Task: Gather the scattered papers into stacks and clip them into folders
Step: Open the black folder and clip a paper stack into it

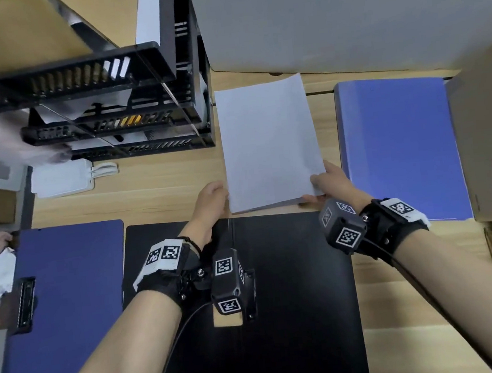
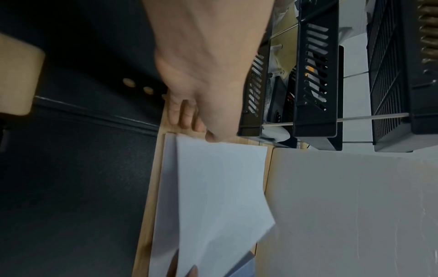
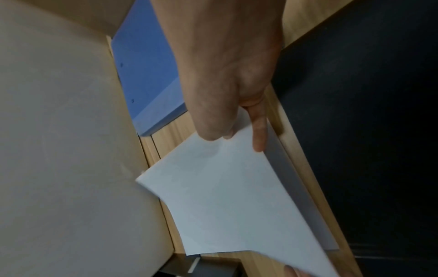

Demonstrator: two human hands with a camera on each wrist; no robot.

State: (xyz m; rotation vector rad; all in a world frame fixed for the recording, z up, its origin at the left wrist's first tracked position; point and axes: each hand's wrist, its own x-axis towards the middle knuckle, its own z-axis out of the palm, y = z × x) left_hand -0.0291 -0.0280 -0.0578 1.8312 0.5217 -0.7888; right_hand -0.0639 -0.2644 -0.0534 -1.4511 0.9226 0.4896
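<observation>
Gripping the near right corner of the paper stack (image 1: 267, 142), the right hand (image 1: 333, 181) has its thumb on top and its fingers curled underneath. The left hand (image 1: 211, 197) sits against the near left corner with fingers bent; the left wrist view shows its fingertips (image 2: 187, 116) on the wooden desk (image 1: 154, 180) just beside the sheets, so it seems to steady the edge rather than pinch it. The stack lies on the desk just beyond the open black folder (image 1: 293, 287), its top sheets slightly lifted and fanned at the near edge.

Squaring comes first, I judge: tap the near and side edges flush, both hands pressing inward, before sliding the stack back onto the black folder under its clip (image 1: 250, 294). Lifting by one corner risks the loose sheets splaying.

A light blue folder (image 1: 397, 147) lies to the right, a dark blue clipboard folder (image 1: 68, 293) to the left, and a black tiered file tray (image 1: 117, 108) stands beyond.
</observation>
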